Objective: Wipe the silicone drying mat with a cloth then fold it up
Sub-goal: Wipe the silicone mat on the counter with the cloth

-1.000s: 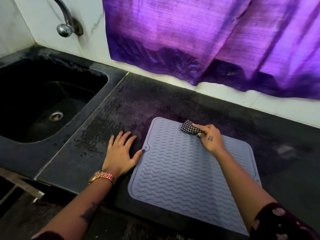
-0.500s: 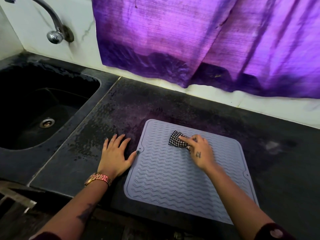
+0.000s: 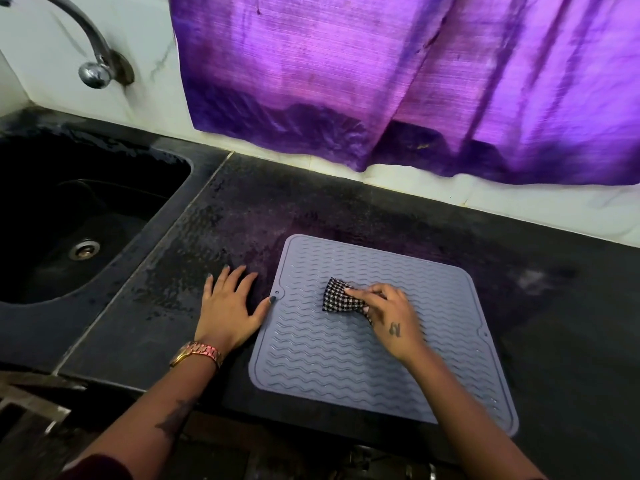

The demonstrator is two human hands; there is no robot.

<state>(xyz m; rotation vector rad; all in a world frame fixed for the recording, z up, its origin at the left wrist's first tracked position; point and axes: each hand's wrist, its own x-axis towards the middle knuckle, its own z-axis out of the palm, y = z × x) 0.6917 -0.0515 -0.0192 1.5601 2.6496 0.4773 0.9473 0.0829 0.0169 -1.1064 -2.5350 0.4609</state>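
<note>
Our right hand (image 3: 391,320) pinches the checked cloth (image 3: 341,299) against the mat (image 3: 346,368) at mid-frame; our left hand (image 3: 230,306) lies flat, fingers spread, thumb touching the mat's left edge.

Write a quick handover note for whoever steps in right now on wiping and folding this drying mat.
Left hand: flat on the counter, thumb touching the mat's left edge.
Right hand: pinching the checked cloth, pressing it on the silicone drying mat.
Mat lies flat and unfolded.
Done: wiping under way.
Left: finish wiping, then fold the mat.
</note>
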